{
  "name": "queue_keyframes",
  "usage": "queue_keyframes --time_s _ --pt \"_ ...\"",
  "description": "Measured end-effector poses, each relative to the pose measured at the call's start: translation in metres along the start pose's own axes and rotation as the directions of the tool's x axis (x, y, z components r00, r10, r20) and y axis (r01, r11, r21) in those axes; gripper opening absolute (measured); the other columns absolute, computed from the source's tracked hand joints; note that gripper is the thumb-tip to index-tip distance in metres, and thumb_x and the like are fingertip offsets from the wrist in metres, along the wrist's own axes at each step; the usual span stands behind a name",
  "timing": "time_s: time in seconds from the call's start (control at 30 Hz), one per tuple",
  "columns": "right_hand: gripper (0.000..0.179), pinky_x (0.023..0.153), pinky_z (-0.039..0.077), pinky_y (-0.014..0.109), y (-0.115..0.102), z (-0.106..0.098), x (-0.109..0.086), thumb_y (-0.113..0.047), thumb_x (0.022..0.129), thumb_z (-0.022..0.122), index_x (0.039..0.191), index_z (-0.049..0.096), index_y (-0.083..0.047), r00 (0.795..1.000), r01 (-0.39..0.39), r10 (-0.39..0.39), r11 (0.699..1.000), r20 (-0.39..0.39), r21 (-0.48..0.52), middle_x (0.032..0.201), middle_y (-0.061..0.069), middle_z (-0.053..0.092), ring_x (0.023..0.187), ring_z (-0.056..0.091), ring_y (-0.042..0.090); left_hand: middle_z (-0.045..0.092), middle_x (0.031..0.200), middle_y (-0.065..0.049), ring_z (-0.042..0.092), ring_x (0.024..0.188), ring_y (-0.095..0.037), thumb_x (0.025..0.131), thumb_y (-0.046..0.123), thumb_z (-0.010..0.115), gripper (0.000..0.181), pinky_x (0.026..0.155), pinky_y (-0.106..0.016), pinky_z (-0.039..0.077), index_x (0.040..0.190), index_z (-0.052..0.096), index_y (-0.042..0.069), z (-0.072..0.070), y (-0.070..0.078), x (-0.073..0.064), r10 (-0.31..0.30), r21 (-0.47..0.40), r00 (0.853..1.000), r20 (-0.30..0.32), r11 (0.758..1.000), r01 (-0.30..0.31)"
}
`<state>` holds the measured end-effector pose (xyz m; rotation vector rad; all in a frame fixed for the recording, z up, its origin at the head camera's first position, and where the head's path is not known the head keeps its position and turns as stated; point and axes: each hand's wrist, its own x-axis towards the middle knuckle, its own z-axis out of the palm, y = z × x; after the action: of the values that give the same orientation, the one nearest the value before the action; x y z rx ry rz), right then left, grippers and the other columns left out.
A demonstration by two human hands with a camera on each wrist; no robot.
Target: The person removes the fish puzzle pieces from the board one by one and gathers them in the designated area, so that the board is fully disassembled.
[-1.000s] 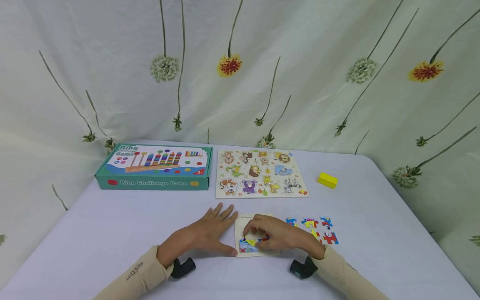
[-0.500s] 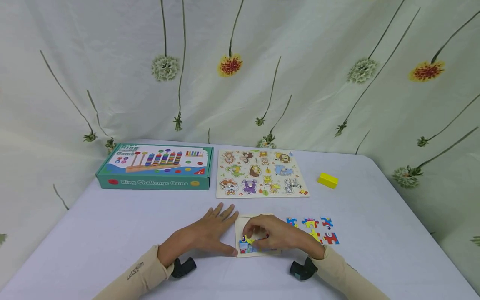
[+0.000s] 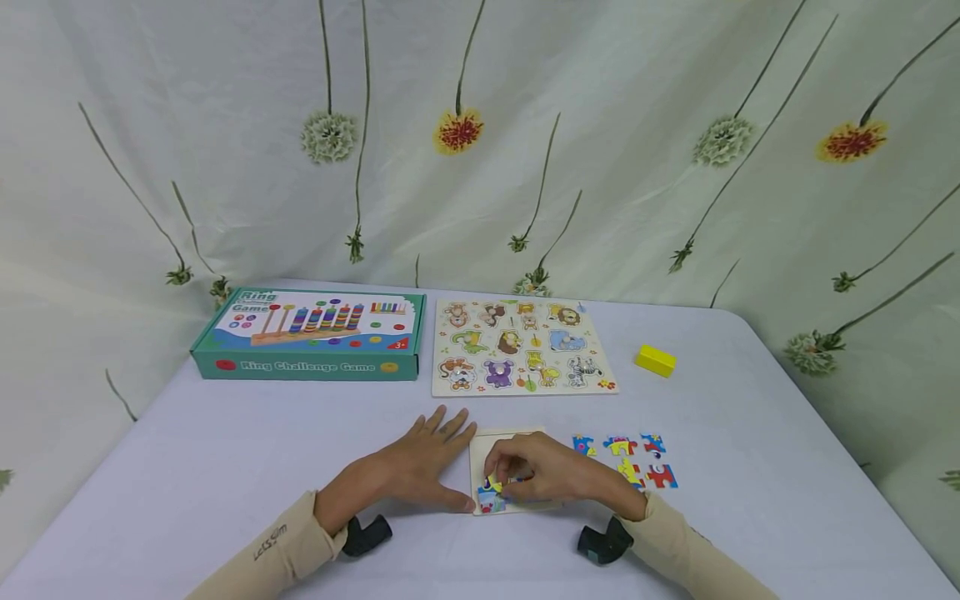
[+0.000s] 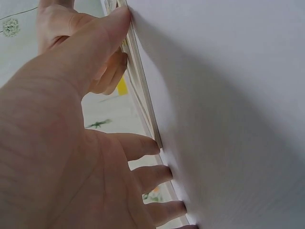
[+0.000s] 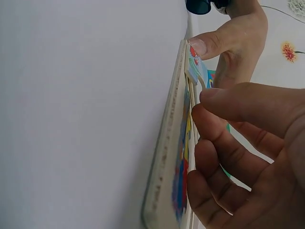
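Note:
My left hand (image 3: 420,458) lies on the table with its fingers spread. Its thumb touches the near left corner of a small wooden puzzle tray (image 3: 491,439), and the index fingertip is by the far left corner. Over the tray, my right hand (image 3: 547,469) pinches a jigsaw piece (image 5: 195,67) by its edge between thumb and index finger. That light blue piece is tilted up from the tray at the end near the left thumb. Other colourful pieces (image 5: 183,162) lie in the tray, partly hidden under the curled right fingers.
Several loose jigsaw pieces (image 3: 660,476) lie right of the tray. Behind stand a green ring game box (image 3: 322,367) and an animal peg puzzle board (image 3: 480,333). A yellow block (image 3: 656,361) sits at the back right.
The right thumb and index finger have shifted slightly left, and the light blue jigsaw piece in the tray's near left corner has tilted up. The left hand has stayed still.

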<state>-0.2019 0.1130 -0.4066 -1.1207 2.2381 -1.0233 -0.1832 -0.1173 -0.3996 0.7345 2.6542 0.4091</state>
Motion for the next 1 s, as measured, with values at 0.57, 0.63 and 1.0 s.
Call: queue_keyframes --time_s 0.57,0.63,1.0 --pt "0.019 0.074 0.052 0.021 0.003 -0.007 -0.006 -0.007 0.087 0.069 0.104 0.066 -0.014 0.998 0.000 0.003 0.999 -0.062 0.051 0.081 -0.006 0.064 0.077 0.056 0.003 0.014 0.161 -0.007 0.003 0.147 -0.036 0.076 0.062 0.069 0.100 0.117 -0.055 0.009 0.152 0.026 0.013 0.000 -0.001 0.000 0.001 -0.015 1.000 0.004 1.000 -0.001" --pt "0.019 0.075 0.052 0.022 0.003 -0.009 -0.008 -0.007 0.087 0.068 0.104 0.066 -0.014 0.998 -0.008 0.011 0.998 -0.063 0.054 0.082 -0.006 0.064 0.078 0.056 0.003 0.013 0.161 -0.008 0.003 0.147 -0.036 0.076 0.061 0.068 0.099 0.117 -0.055 0.009 0.153 0.026 0.014 0.000 0.000 0.000 0.003 -0.017 1.000 0.006 1.000 -0.003" --pt "0.017 0.074 0.051 0.023 0.012 -0.023 -0.033 -0.009 0.088 0.068 0.105 0.064 -0.011 0.994 -0.015 0.025 0.995 -0.107 0.094 0.079 -0.003 0.063 0.075 0.056 0.007 0.015 0.160 -0.008 0.003 0.147 -0.036 0.075 0.059 0.070 0.097 0.117 -0.055 0.009 0.152 0.028 0.016 0.001 0.000 0.001 -0.007 -0.026 1.000 0.004 1.000 0.007"
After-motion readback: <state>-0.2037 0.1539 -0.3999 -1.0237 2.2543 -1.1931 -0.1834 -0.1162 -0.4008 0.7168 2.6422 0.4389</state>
